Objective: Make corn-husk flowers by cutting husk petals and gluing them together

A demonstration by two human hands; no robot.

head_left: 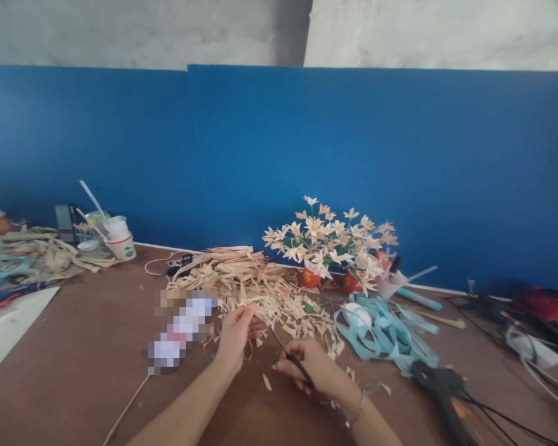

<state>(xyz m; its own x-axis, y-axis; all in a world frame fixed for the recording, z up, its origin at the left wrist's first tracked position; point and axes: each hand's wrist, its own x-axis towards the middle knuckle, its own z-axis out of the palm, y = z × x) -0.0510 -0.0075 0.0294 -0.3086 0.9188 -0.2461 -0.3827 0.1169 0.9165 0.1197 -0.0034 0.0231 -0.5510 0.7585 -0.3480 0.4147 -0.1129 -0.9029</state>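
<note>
My right hand (309,362) grips a pair of scissors (299,370) by the black handles, the blades pointing up and left toward my other hand. My left hand (237,331) is beside it, thumb and forefinger pinched together at the edge of a heap of pale dried husk strips (242,272). What lies in that pinch blends into the heap, and I cannot make it out. A small loose cut piece (266,382) rests on the brown table (223,409) between my wrists.
Pale husk flowers (314,229) stand in red cups (311,277) behind the heap. Light blue ribbon (376,328) and a black glue gun (439,390) with cables lie at right. A blurred-out phone-like object (181,334) with a cable is at left, near a white cup (121,246) of tools.
</note>
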